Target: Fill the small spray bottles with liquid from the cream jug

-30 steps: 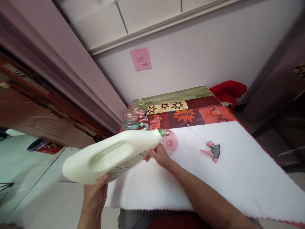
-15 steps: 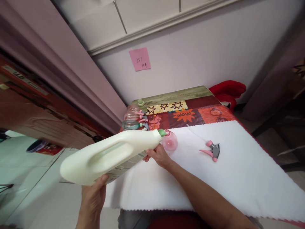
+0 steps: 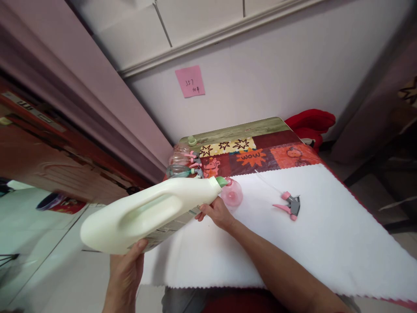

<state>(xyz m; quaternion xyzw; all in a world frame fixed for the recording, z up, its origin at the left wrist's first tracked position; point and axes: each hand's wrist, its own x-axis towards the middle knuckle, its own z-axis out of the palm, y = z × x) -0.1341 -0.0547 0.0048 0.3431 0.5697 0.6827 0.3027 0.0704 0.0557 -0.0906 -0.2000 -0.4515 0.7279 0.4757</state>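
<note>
Both hands hold a large pale jug (image 3: 130,213) with a moulded handle, tilted nearly sideways. My left hand (image 3: 127,269) is closed under its base end. My right hand (image 3: 216,214) grips it from beneath near the neck, its fingers partly hidden by the jug. The jug's green spout (image 3: 222,181) meets the mouth of a clear pink bottle (image 3: 232,195) standing on the white cloth. I cannot make out any liquid flowing. To the right lies a pink and grey spray head (image 3: 289,205) with its thin tube.
Clear spray bottles (image 3: 179,163) lie at the table's left edge. A pale green cap (image 3: 192,141) sits at the back corner. White cloth (image 3: 293,248) covers the near part of the table. A pink note (image 3: 190,81) hangs on the wall behind. Something red (image 3: 309,124) is beyond the table.
The jug's base end has shifted very slightly left. Both hands keep their hold, and the spout stays at the pink bottle's mouth.
</note>
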